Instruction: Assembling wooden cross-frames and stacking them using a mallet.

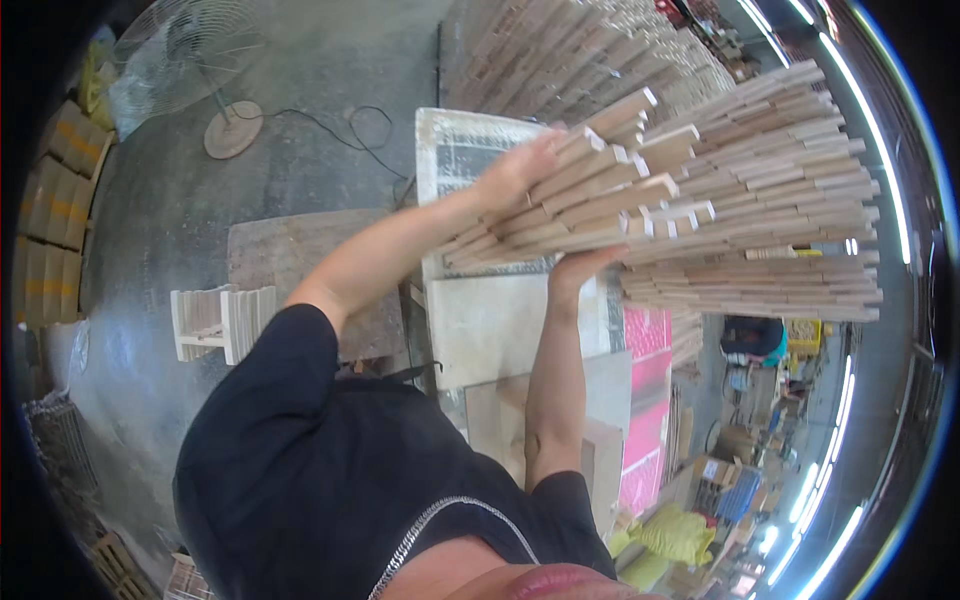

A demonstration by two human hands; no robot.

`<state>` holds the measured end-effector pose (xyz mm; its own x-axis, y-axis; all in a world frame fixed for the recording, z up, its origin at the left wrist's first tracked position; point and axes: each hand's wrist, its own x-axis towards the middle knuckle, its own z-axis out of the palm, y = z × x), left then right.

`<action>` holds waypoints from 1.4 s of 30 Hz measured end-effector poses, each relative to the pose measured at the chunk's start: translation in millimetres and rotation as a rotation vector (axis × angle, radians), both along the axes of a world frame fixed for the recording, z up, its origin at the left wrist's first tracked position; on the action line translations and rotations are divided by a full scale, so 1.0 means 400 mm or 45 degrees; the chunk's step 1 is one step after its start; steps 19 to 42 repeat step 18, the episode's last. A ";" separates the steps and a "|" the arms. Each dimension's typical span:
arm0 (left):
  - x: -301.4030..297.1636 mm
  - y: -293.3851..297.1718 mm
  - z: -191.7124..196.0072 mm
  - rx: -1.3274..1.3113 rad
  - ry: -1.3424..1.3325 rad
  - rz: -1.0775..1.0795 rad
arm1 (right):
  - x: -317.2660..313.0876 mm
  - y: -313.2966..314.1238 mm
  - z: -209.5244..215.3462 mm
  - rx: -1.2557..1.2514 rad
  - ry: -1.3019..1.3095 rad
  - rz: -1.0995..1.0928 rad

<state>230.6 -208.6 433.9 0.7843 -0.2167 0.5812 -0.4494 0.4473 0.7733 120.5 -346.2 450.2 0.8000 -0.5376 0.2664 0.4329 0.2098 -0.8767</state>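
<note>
At the far left of the frame a small slatted wooden rack [222,322] stands on the concrete floor [160,230]. At centre, the left hand [520,172] lies flat atop an armful of wooden strips [590,195] while the right hand [580,268] cups them underneath, both grips closed on the bundle, seemingly so it cannot fan apart. Right of it rises the big stack of strips [780,200].

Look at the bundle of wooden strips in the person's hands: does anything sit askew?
Yes. In the bundle of wooden strips, held between left hand and right hand, the ends are uneven: several strips jut out past the others.
</note>
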 end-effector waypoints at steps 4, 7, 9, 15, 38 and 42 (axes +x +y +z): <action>-0.060 -0.015 0.025 0.226 0.134 0.202 | 0.023 -0.040 -0.070 0.102 -0.016 -0.060; -0.083 -0.007 0.073 0.155 0.184 0.130 | -0.008 0.037 0.029 0.211 0.093 -0.107; -0.081 0.000 0.079 0.153 0.163 0.117 | -0.005 0.028 0.023 0.190 0.123 -0.153; -0.066 0.001 0.076 0.123 0.099 0.067 | -0.010 0.018 -0.001 0.119 0.059 -0.114; -0.054 -0.012 0.068 0.098 0.082 0.068 | -0.010 -0.027 -0.048 0.136 0.005 -0.055; -0.054 -0.012 0.068 0.098 0.082 0.068 | -0.010 -0.027 -0.048 0.136 0.005 -0.055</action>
